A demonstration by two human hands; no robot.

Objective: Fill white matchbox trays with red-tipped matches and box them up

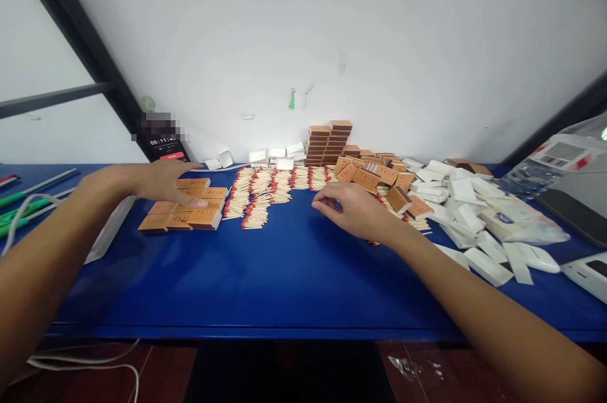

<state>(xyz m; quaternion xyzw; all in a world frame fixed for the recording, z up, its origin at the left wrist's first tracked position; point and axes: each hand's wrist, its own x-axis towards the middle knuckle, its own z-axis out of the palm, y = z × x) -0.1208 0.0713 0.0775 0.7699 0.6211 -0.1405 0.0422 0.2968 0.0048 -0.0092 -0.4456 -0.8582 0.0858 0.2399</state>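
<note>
My left hand (164, 181) is open, fingers spread, over a flat block of orange matchboxes (180, 218) laid side by side on the left. Its fingertips rest on or just above their tops. To the right of that block lie several small heaps of red-tipped matches (256, 212). My right hand (353, 208) hovers over the blue table (265, 283), thumb and fingers bent together, with nothing visible between them. Just behind it sits a jumbled pile of matchbox sleeves (367, 179), with more matches partly hidden beneath my wrist.
Stacked matchboxes (328, 143) stand against the wall. White inner trays (467, 216) spread over the right side near a tissue packet (521, 218) and a plastic bottle (531, 169). A phone (167, 145) leans at back left; green-handled tools (23, 213) lie at far left.
</note>
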